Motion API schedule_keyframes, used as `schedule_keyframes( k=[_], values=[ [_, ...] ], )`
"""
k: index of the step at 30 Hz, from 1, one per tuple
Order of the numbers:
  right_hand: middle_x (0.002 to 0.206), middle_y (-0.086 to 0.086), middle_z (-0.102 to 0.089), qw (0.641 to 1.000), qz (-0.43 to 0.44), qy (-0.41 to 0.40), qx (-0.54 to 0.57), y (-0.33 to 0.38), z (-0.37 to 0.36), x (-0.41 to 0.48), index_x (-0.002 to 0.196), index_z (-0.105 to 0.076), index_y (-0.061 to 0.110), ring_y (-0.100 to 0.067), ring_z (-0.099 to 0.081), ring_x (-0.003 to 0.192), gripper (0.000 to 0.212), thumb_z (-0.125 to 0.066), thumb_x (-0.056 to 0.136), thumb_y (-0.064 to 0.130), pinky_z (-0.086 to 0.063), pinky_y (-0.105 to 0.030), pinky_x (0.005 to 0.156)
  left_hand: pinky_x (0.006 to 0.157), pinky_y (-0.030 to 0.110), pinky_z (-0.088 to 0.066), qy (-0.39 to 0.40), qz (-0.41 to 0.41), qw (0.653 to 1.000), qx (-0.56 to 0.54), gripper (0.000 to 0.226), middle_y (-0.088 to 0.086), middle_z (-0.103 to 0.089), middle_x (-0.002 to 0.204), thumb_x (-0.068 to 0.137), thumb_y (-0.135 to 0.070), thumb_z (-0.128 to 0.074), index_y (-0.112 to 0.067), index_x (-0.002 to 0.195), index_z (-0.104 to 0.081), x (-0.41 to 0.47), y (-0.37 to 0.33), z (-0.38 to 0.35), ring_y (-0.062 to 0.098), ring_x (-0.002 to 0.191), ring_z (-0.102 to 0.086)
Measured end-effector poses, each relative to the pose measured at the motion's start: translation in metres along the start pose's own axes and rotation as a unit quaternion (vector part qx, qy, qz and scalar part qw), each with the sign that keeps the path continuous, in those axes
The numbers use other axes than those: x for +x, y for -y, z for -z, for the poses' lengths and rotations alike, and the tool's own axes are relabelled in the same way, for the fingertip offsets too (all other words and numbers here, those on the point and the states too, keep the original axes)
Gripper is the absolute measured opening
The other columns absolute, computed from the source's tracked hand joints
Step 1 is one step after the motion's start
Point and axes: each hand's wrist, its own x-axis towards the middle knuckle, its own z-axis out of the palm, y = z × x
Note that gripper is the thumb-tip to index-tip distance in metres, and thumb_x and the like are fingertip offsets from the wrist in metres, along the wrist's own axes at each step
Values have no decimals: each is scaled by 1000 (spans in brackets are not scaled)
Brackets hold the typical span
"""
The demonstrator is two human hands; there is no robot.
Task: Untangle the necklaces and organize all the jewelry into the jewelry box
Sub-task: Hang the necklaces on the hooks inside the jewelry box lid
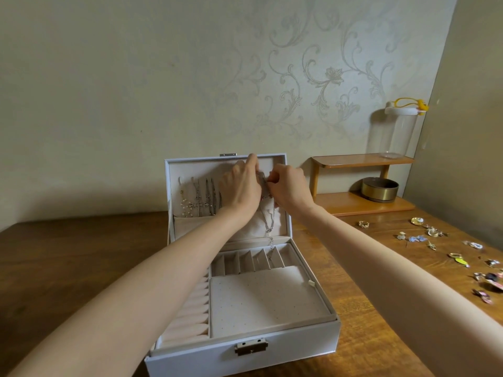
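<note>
Pinching necklace (pixel 268 225) near lid's (pixel 174 170) upper edge.

bare table (pixel 81 254) left of the jewelry box (pixel 245 357); scattered jewelry (pixel 435 240) crowding its right

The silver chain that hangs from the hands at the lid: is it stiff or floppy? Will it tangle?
Probably floppy: the silver chain hangs limp below the left hand and right hand. Likely light, since a pinch seems enough to hold it. It could snag on the necklaces beside it.
</note>
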Motion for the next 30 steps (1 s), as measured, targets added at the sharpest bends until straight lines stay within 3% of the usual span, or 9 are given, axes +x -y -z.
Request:
schedule_keyframes(
  k=[4, 11, 19, 23, 25, 27, 30],
  values=[
    [78, -18, -65, 1000, 5, -2, 18, -3, -1, -2, 81, -62, 3, -36, -61, 66, 13, -50, 82, -2, -54, -48, 62, 65, 34, -33, 20, 11, 1000, 4, 11, 7, -64, 105, 91, -15, -50, -15, 97, -60, 0, -1, -1, 33, 95, -59],
    [85, -18, -66, 999, 9, -27, 20, 4, 4, 2, 99, -64, 7, -33, -60, 76, 17, -51, 88, 4, -51, -42, 66, 67, 31, -34, 62, 35, 997, 16, 20, 7, -66, 106, 88, -11, -52, -17, 104, -63, 2, -5, 0, 28, 98, -59],
    [78, -19, -64, 1000, 15, 2, -7, 2, 1, -4, 80, -62, 0, -37, -59, 72, 11, -51, 82, -1, -51, -44, 63, 64, 33, -34, 60, 27, 998, 0, 13, 12, -66, 101, 90, -13, -53, -8, 101, -59, 1, -1, 2, 32, 93, -59],
    [70, -19, -62, 999, -12, 22, 38, -2, -3, -9, 71, -58, 1, -37, -61, 58, 13, -50, 80, -4, -54, -50, 55, 73, 39, -47, 71, 37, 996, -39, 13, 13, -66, 97, 86, -5, -56, -7, 99, -59, -1, 1, -3, 33, 92, -58],
    [69, -15, -63, 996, -37, 27, 81, -2, -1, -12, 79, -61, 1, -30, -63, 51, 9, -54, 84, -3, -55, -45, 50, 74, 41, -49, 75, 43, 994, -61, 14, 13, -66, 94, 84, -2, -57, -6, 98, -58, -4, 1, -4, 33, 90, -59],
    [72, -12, -63, 985, -79, 42, 150, 0, 2, -18, 93, -60, 3, -18, -61, 42, 7, -58, 86, 0, -53, -31, 42, 69, 37, -49, 72, 53, 993, -76, 14, 10, -68, 91, 85, -5, -58, -8, 98, -58, -9, 1, -1, 30, 87, -61],
    [74, -15, -67, 957, -140, 62, 247, 1, 4, -31, 106, -53, 5, -11, -59, 38, 21, -63, 87, 5, -48, -21, 39, 65, 29, -42, 67, 74, 993, -65, 14, -2, -69, 93, 87, -14, -58, -15, 101, -56, -19, 2, 6, 22, 88, -63]
  ],
)
